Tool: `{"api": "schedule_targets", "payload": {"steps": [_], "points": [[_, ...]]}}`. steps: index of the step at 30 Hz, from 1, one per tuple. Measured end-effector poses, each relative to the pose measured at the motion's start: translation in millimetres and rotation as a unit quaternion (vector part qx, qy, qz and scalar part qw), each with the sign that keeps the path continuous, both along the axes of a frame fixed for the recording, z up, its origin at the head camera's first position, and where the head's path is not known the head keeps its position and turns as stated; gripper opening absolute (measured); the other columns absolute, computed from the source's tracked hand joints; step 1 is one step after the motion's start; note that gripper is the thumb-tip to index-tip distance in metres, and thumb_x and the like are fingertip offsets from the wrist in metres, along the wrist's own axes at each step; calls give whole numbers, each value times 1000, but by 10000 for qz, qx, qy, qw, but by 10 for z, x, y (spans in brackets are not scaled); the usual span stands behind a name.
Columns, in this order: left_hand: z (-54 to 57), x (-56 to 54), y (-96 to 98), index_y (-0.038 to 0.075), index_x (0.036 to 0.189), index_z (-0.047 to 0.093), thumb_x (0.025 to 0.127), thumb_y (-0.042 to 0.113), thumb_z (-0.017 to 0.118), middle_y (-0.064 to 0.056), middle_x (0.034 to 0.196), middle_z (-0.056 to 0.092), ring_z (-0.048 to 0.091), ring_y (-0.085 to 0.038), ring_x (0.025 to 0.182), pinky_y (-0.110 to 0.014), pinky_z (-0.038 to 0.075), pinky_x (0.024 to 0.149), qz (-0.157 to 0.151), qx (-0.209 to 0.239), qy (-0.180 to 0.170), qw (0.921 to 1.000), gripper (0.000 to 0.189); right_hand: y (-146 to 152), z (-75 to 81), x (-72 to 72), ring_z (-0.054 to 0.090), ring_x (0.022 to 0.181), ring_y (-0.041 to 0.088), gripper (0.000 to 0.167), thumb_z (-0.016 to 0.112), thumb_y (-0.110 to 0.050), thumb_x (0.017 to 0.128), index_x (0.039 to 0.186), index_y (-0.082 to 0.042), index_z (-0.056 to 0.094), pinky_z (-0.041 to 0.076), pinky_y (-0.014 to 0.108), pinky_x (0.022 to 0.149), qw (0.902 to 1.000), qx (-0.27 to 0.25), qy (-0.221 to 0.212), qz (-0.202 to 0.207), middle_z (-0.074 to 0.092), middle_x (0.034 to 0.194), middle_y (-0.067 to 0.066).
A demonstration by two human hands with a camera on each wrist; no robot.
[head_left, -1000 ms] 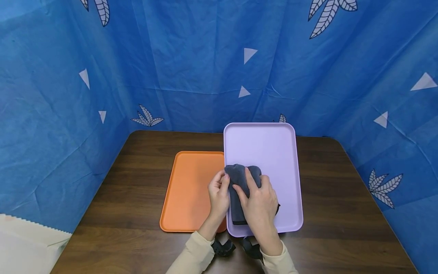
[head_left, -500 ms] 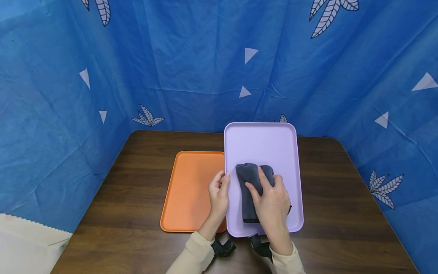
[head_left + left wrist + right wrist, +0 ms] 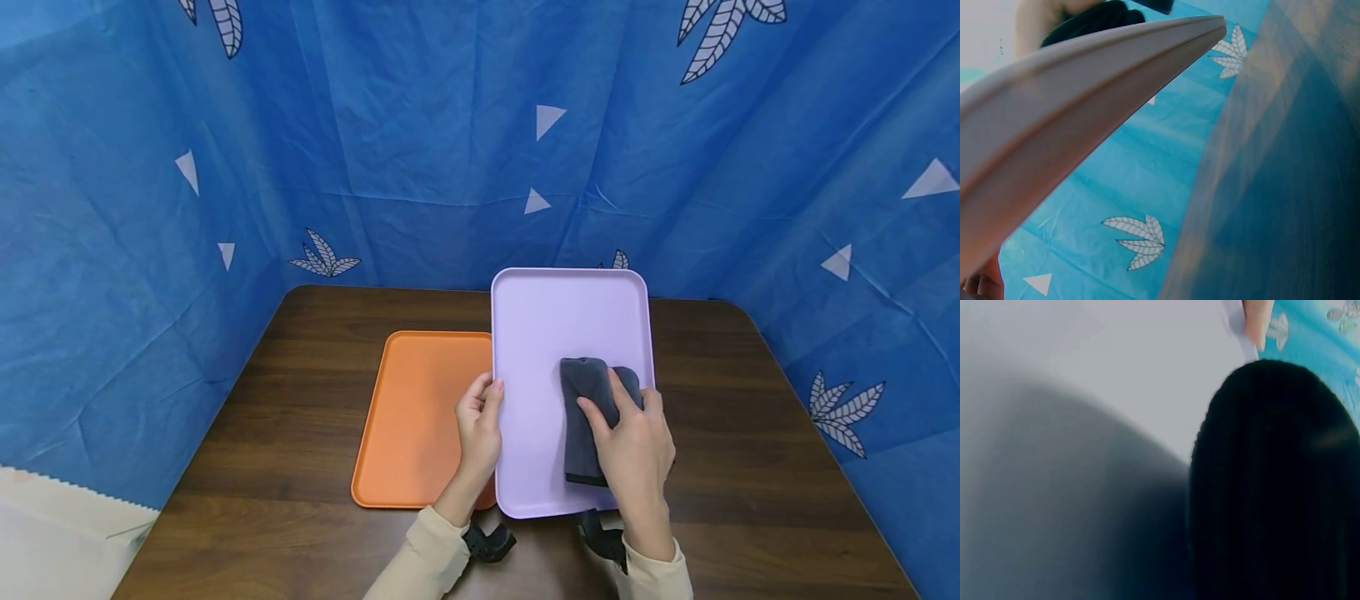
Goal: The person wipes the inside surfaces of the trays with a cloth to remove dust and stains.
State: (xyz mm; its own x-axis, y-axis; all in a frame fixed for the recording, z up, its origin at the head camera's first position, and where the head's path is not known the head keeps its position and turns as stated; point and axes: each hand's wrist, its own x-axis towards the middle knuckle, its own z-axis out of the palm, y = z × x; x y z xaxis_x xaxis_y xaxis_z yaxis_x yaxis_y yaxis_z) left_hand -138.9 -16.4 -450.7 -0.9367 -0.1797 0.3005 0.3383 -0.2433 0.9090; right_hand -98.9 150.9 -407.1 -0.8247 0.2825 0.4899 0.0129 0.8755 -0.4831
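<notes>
My left hand (image 3: 480,429) grips the left rim of a lilac tray (image 3: 555,312), thumb over the edge. The tray is raised off the table, and the left wrist view shows its side and underside edge-on. My right hand (image 3: 637,442) holds a folded dark grey cloth (image 3: 583,433) against the tray's inner face, at the lower right. Thumb and fingers spread over the cloth and pinch into its folds. In the right wrist view the dark cloth (image 3: 1272,487) fills the lower right, and the hand itself is out of sight.
An orange tray (image 3: 420,417) lies on the brown wooden table (image 3: 277,450) at the left, partly behind the lilac one. Blue patterned curtains (image 3: 435,167) surround the back and sides. Black wrist mounts (image 3: 489,543) sit under both wrists.
My right hand has slid the grey cloth rightward across the lilac tray, from its left edge to its right side. My left hand has stayed at the left rim.
</notes>
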Motion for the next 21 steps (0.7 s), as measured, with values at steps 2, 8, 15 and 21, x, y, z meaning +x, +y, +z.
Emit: {"api": "schedule_targets", "payload": {"steps": [2,8,15,21], "points": [[1,-2,-4,-15,111,61,99,5,51,-21,78,64,57,-4,69,-20,49,61,39,-44,-1,10000,25,68,3,9,46,58,27,59,83,-29,77,129,-9,64,31,30,42,9998,-107,-115,-130,55,93,25],[5,-5,-6,-15,112,61,99,6,52,-30,80,61,57,-4,69,-20,49,62,37,-34,-90,9999,26,172,-11,19,52,64,32,58,80,-30,81,132,-8,62,33,31,42,9984,-306,-369,-284,56,99,26],[3,0,3,-15,111,61,99,6,52,-17,77,64,56,-4,68,-19,48,61,-7,53,-73,10000,26,158,-20,28,55,68,35,57,79,-30,82,132,-9,62,35,34,42,9980,-354,-394,-344,56,100,26],[13,9,1,-15,113,60,99,7,52,-33,84,62,57,-4,70,-19,49,62,-23,27,-73,10000,27,124,-16,32,56,69,36,57,79,-31,83,132,-9,62,36,36,42,9977,-365,-401,-415,55,100,26]]}}
